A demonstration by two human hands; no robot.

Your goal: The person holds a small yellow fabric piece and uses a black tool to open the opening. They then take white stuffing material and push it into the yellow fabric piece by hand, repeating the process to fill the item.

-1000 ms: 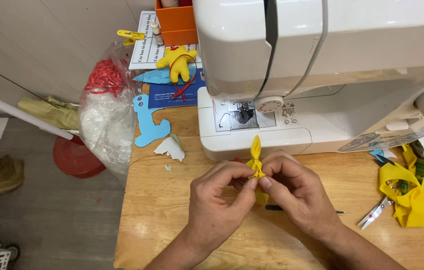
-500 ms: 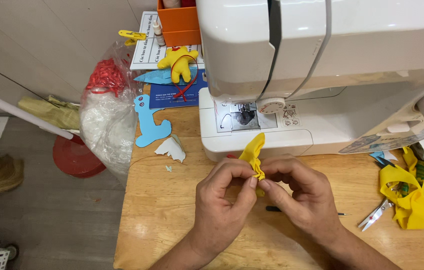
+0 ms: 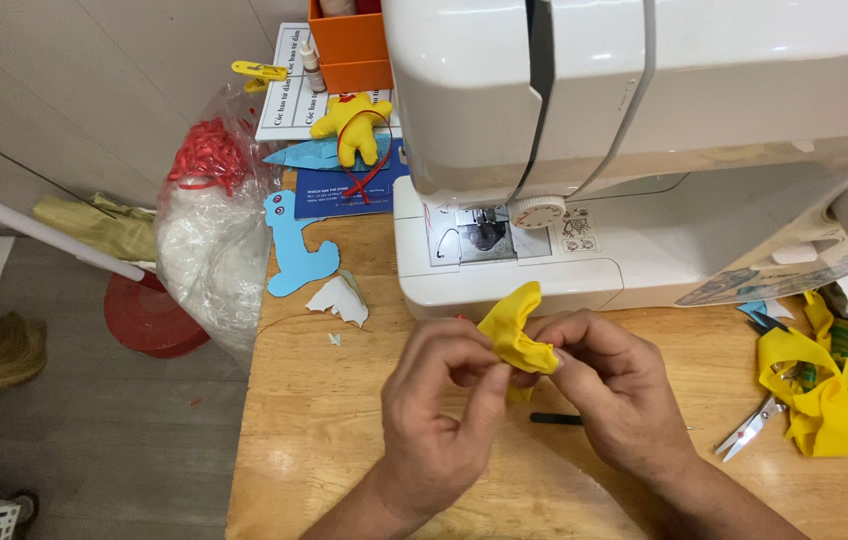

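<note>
A small piece of yellow fabric (image 3: 514, 335) is pinched between both hands just in front of the white sewing machine (image 3: 644, 150), over the wooden table (image 3: 314, 430). The left hand (image 3: 439, 415) is closed on the lower part of the fabric, with its thumb and forefinger pressed together against the cloth. The right hand (image 3: 619, 395) is closed on the same piece from the other side, its fingertips pressed into the bunched end, so that the fabric is gripped between the two hands and its free end is seen curling upward towards the machine's base. A thin black tool (image 3: 556, 419) is seen on the table in front of the machine, partly hidden under the right hand. To the right of the machine's base, a heap of yellow fabric scraps (image 3: 814, 395) is piled with green striped cord, and a pair of scissors (image 3: 752, 428) is laid just beside it. To the left of the machine, a light blue cut-out shape (image 3: 296, 250) and a torn white scrap (image 3: 341, 300) are laid on the table. Behind these, left of the machine's arm, a small yellow stuffed figure (image 3: 352, 125) with a red ribbon is placed on a blue card, near an orange box (image 3: 349, 45). A clear plastic bag (image 3: 209, 235) holding white filling is hung off the table's left edge.
</note>
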